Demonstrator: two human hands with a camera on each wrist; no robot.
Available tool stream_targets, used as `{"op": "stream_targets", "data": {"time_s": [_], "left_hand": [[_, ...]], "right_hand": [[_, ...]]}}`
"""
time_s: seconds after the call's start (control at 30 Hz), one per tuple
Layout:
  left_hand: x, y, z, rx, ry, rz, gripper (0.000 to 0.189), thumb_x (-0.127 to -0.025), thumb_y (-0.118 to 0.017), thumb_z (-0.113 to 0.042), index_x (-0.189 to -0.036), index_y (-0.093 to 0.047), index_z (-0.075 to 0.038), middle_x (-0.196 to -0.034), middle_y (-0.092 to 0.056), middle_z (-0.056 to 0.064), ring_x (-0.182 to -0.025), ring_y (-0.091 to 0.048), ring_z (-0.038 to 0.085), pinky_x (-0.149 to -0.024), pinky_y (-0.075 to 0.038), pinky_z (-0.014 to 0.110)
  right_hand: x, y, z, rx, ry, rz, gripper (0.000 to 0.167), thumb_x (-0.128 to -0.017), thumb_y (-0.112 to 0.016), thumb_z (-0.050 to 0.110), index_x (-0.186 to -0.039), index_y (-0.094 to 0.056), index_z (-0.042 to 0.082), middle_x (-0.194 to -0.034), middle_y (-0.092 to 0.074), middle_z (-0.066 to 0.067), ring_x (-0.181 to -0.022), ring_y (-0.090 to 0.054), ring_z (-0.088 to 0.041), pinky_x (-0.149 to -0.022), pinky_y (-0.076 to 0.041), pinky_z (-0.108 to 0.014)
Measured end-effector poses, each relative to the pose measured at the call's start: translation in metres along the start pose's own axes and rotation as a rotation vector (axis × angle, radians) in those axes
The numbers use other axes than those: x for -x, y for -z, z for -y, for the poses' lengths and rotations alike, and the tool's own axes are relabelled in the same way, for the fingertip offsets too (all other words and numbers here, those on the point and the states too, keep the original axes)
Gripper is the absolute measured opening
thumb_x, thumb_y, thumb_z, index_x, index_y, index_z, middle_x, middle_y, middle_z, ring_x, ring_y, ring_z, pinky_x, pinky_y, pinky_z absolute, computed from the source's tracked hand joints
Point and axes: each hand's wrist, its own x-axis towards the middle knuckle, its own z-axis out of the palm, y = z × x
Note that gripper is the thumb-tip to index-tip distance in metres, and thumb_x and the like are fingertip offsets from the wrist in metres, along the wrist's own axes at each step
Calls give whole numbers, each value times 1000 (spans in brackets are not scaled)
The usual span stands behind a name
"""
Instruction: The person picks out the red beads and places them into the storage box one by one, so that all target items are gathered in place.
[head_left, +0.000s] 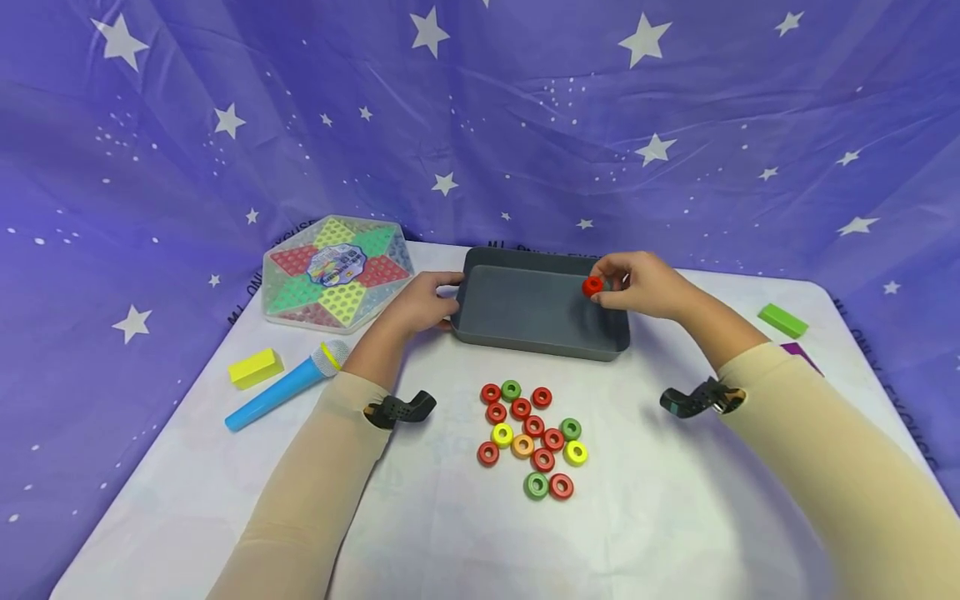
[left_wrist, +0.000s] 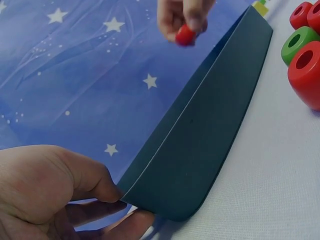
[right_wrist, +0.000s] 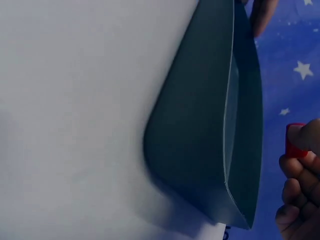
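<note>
My right hand (head_left: 637,285) pinches a red ring-shaped bead (head_left: 592,287) between thumb and fingers, above the right end of a dark grey rectangular tray (head_left: 525,342). In the right wrist view the same bead (right_wrist: 295,140) appears beyond the tray's rim. My left hand (head_left: 422,304) holds the tray's left end. The left wrist view shows that thumb against the rim, with fingers lower on the outside of the tray (left_wrist: 200,130). No beads show on the tray's visible floor. Nearer me on the white table lie several red, green, yellow and orange beads, including an orange one (head_left: 522,446).
To the left are a hexagonal Chinese checkers board (head_left: 337,271), a yellow block (head_left: 256,368) and a blue toy microphone (head_left: 281,392). A green block (head_left: 783,320) and a partly hidden purple piece (head_left: 802,357) lie to the right. A star-printed purple curtain (head_left: 510,108) hangs behind the table.
</note>
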Motion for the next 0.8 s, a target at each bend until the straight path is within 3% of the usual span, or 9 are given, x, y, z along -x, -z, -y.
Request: {"op": "stream_targets", "data": {"time_s": [0.2, 0.4, 0.6, 0.8], "left_hand": [[-1, 2, 0, -9, -3, -2, 62, -90, -55, 0, -151, -48, -8, -159, -40, 12, -113, -64, 32, -73, -64, 38], [-3, 2, 1, -9, -8, -4, 61, -90, -54, 1, -150, -50, -8, -157, -42, 13, -108, -65, 32, -72, -64, 38], [-2, 1, 0, -17, -6, -5, 62, -89, -54, 1, -151, -49, -8, -158, -41, 13, -104, -66, 31, -72, -64, 38], [-2, 1, 1, -23, -12, -10, 63, -89, -54, 1, -151, -49, -8, -157, -42, 14, -104, -66, 31, -71, -64, 37]], "right_hand": [[-38, 0, -11, 47, -55, 5, 23, -84, -77, 13, -104, -71, 4, -95, -68, -11, -80, -57, -25, -67, -46, -33], [-65, -3, -15, 137, -75, 67, 25, -83, -78, 15, -102, -72, 0, -95, -73, -13, -88, -65, -27, -77, -53, -39], [-78, -7, -11, 206, -75, 144, 29, -83, -78, 16, -103, -71, -3, -96, -73, -16, -89, -67, -30, -82, -56, -46], [-81, -17, -10, 276, -53, 183, 25, -80, -80, 14, -96, -71, -3, -89, -73, -14, -84, -65, -29, -80, -56, -45]]}}
